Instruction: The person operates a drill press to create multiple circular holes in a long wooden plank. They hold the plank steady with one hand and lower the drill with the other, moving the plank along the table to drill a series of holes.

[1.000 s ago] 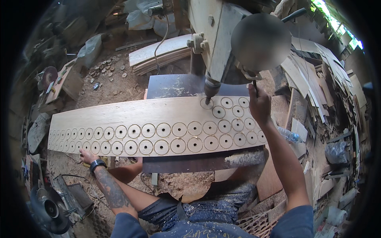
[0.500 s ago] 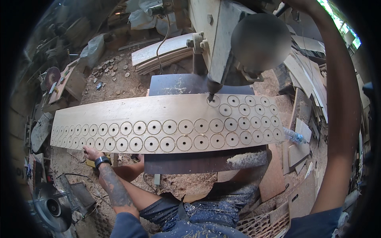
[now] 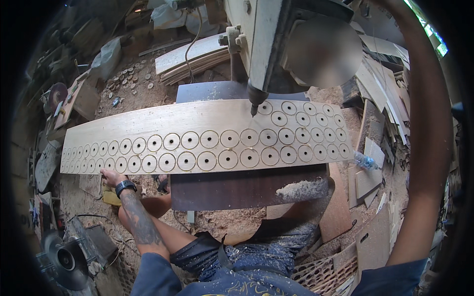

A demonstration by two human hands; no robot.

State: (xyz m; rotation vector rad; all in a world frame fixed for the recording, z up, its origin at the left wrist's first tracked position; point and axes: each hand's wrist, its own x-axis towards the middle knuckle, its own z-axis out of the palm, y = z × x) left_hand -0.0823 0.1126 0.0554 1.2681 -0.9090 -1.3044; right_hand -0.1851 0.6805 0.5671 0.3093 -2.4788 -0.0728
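- Panel point(image 3: 207, 121) of pale, smooth wood, long and with a bowed upper edge, lies flat across the middle of the frame on the bench point(image 3: 247, 190), its left end running well past the support.
- Round grooves mark its face: two staggered rows of rings along the lower side, shorter rows at the upper right, nearly every disc with a dark centre hole.
- Left hand point(image 3: 112, 177), at the lower left, has its grip closed on the panel's lower edge; a dark watch point(image 3: 126, 187) circles the wrist.
- Right forearm point(image 3: 429, 123) rises along the right side; the right hand is cut off by the upper edge, so I cannot tell its grip.
- Drill bit point(image 3: 254, 111), slim and dark, points down at bare wood just left of a ring; contact cannot be told. Above it stands a pale, boxy, bolted machine body point(image 3: 247, 39).
- Bench is dark brown and flat, with a powdery sawdust heap point(image 3: 302, 189) near its right corner.
- Curved boards point(image 3: 192, 60) lie stacked at the upper left of centre; small wooden discs point(image 3: 131, 78) litter the floor beside them.
- Crumpled clear plastic bottle point(image 3: 365, 161) lies just beyond the panel's right end.
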